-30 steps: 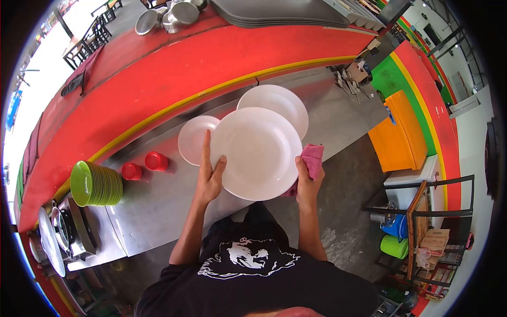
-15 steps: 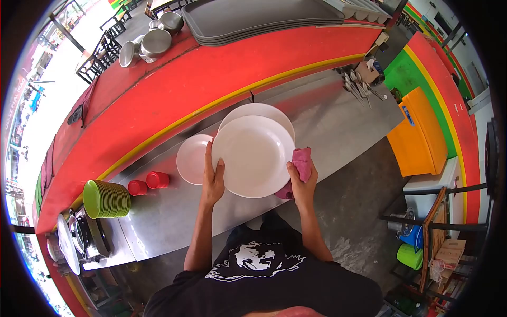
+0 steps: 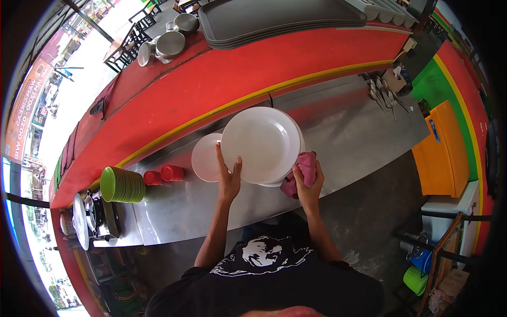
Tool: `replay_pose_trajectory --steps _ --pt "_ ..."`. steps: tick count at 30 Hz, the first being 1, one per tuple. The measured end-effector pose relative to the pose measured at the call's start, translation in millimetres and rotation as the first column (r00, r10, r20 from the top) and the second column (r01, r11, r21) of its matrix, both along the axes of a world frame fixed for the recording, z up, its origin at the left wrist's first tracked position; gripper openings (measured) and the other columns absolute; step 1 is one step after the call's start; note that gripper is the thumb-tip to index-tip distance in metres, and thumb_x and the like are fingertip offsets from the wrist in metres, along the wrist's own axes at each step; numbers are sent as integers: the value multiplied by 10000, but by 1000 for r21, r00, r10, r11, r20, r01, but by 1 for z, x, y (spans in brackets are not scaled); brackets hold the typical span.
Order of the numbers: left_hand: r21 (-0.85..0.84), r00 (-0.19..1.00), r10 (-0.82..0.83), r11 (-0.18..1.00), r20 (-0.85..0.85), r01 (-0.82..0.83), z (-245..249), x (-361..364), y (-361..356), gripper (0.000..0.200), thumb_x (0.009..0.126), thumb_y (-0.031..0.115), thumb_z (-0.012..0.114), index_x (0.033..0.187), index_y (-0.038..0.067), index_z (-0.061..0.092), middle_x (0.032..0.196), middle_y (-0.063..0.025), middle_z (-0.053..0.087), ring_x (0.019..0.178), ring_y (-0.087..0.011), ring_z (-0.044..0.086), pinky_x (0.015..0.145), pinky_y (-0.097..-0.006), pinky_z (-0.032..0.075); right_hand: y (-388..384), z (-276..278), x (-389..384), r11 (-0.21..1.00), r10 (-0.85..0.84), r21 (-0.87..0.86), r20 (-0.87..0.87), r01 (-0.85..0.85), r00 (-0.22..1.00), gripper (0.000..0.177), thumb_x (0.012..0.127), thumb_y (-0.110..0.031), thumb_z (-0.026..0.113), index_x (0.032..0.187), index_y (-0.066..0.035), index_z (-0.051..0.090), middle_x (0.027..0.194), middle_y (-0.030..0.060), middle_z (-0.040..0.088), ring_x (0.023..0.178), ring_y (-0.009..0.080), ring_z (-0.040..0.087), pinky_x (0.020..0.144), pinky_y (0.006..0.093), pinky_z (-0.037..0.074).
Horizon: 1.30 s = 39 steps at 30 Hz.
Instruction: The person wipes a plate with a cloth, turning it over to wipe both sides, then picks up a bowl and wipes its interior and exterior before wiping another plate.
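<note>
A large white plate [image 3: 260, 145] lies over at least one other white plate, whose edge shows at the right and below. My left hand [image 3: 228, 179] is at its left rim, thumb over the face and index finger stretched along the edge. In my right hand [image 3: 310, 187] is a bunched pink cloth [image 3: 307, 165], close against the plate's lower right rim. A smaller white plate [image 3: 205, 158] sits on the steel counter to the left, partly covered by the large one. Whether the large plate rests fully on those beneath is hard to see.
Stacked green bowls [image 3: 122, 185] and two red cups [image 3: 161, 175] stand left on the steel counter [image 3: 343, 132]. Spoons and forks [image 3: 384, 94] lie at its far right. Grey trays [image 3: 280, 24] and metal mugs [image 3: 170, 45] are on the red ledge beyond.
The large plate has moved away from my body, now covering most of the plate behind it. Both hands moved with it, cloth still in the right. The camera view has shifted.
</note>
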<state>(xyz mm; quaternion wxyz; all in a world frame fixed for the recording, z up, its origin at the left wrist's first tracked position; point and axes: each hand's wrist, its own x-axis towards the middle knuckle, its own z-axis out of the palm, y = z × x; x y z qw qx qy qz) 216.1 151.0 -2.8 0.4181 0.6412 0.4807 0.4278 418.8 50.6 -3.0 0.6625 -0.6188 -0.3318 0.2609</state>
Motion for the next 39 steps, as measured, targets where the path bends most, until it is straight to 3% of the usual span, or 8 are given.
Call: replay_pose_trajectory --steps 7,10,15,22,28,33,36,39 --pt "-44 992 25 999 127 -19 -22 -22 -6 702 1084 344 424 1592 -13 98 1661 -207 143 1539 -303 140 1235 -409 143 -18 4 -23 996 -2 94 34 -1 999 255 882 -63 734 1090 6 605 935 55 645 811 129 622 752 307 516" --pt "-95 975 92 993 205 -73 -35 -38 -16 702 1086 378 389 1592 -13 100 1664 -198 135 1542 -293 131 1240 -403 130 -33 10 -54 948 230 169 222 -270 947 295 871 -76 746 1118 8 609 981 60 652 880 136 628 786 304 519" --pt "-205 924 218 966 314 -158 -62 -77 -30 710 1090 435 330 1592 -12 102 1670 -183 122 1548 -276 116 1249 -393 110 -17 -1 -120 699 711 15 -123 -715 692 394 913 -138 732 1247 -12 565 1037 55 656 920 130 631 799 297 520" --pt "-322 871 319 925 373 -201 -112 -148 -15 744 1089 506 276 1592 -14 103 1676 -167 110 1554 -260 100 1257 -382 89 60 -97 -181 818 472 23 -598 -574 648 158 1023 -172 595 1118 -53 552 846 -1 575 717 64 543 677 251 462" --pt "-390 855 346 901 387 -188 -158 -179 16 796 1063 524 359 1590 -18 113 1672 -177 128 1548 -269 123 1248 -376 115 121 -163 -209 958 260 -50 -263 -282 929 136 1021 -160 582 1094 -56 536 839 14 548 638 73 486 615 247 424" --pt "-422 851 340 893 400 -159 -184 -191 50 842 1040 539 429 1589 -21 121 1668 -185 142 1544 -275 141 1240 -371 137 149 -173 -213 891 162 -407 -126 -200 979 659 907 -229 726 1450 9 438 1089 111 594 824 178 612 719 341 507" --pt "-431 859 315 893 404 -125 -191 -196 74 872 1027 548 470 1589 -22 125 1666 -190 151 1541 -280 153 1235 -368 149 168 -236 -207 984 70 -179 429 9 901 702 900 -179 721 1493 7 395 1040 129 611 713 161 611 613 318 499" --pt "-428 880 304 894 363 -132 -198 -201 88 902 1014 557 512 1588 -24 130 1664 -194 160 1538 -284 164 1230 -365 162 172 -249 -202 939 185 -327 212 -109 960 733 883 -172 729 1503 11 384 972 140 624 723 184 621 654 335 516"
